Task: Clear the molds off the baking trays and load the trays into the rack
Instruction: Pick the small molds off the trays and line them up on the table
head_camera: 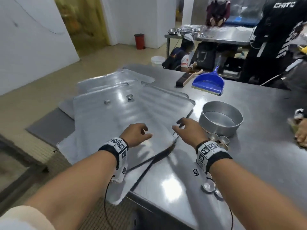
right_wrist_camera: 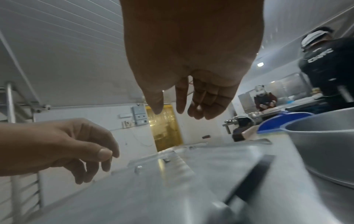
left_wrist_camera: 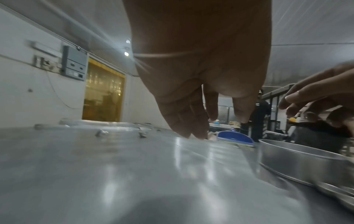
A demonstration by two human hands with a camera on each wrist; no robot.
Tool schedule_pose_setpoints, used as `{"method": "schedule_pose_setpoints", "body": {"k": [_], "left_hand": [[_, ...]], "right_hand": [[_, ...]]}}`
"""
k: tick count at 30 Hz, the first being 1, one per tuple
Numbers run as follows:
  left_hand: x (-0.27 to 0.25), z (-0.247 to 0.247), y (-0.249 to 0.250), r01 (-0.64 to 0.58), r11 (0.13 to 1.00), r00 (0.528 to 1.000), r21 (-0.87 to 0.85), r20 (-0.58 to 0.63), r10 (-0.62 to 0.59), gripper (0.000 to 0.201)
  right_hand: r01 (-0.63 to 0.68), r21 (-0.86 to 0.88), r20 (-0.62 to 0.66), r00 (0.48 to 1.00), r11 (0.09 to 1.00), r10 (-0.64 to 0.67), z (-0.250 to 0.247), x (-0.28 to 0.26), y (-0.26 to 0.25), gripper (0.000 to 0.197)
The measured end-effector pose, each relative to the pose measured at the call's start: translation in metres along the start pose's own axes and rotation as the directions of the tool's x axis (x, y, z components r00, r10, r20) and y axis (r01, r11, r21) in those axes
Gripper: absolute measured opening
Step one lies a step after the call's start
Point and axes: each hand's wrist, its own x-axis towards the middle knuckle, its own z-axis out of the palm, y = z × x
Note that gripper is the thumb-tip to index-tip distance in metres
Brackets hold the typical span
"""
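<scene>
Several flat metal baking trays point(head_camera: 106, 123) lie fanned over the left part of the steel table point(head_camera: 249, 130), some jutting past its edge. Two small metal molds point(head_camera: 107, 102) point(head_camera: 129, 97) stand at the far end of the top tray, also seen as molds point(left_wrist_camera: 101, 133) in the left wrist view and molds point(right_wrist_camera: 138, 168) in the right wrist view. My left hand point(head_camera: 137, 134) hovers over the near part of that tray with loose fingers and holds nothing. My right hand point(head_camera: 186, 128) hangs empty over the tray's right edge. More small molds point(head_camera: 219, 140) sit beside my right wrist, and others point(head_camera: 210, 186) lie under my right forearm.
A round cake pan point(head_camera: 221, 120) stands right of the trays. A blue dustpan point(head_camera: 208, 82) and a brush point(head_camera: 187, 78) lie at the table's far side. Rack rails point(right_wrist_camera: 11, 103) show at the left. People stand and crouch beyond the table, and another hand point(head_camera: 301, 133) rests at the right edge.
</scene>
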Motion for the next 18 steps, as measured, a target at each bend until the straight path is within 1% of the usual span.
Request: {"method": "schedule_pose_setpoints", "body": {"k": [5,9,14,18], "left_hand": [[0.033,-0.078,-0.088,0.119,0.992,0.992,0.027,-0.052,-0.118,0.039],[0.072,-0.117,-0.159,0.199,0.980,0.978,0.023,-0.075,-0.197,0.039],[0.133,-0.133,-0.238,0.247,0.969,0.968,0.012,-0.039,-0.246,0.042],[0.181,-0.129,-0.280,0.262,0.965,0.965,-0.001,-0.027,-0.262,0.049]], "right_hand": [[0.091,-0.005,0.065,0.994,0.996,-0.090,0.041,0.082,-0.083,0.044],[0.112,-0.056,0.109,0.988,0.992,-0.105,0.085,0.147,-0.125,0.040],[0.097,-0.108,0.164,0.983,0.989,-0.079,0.148,0.227,-0.147,0.039],[0.072,-0.111,0.176,0.983,0.991,-0.052,0.191,0.278,-0.150,0.041]]}}
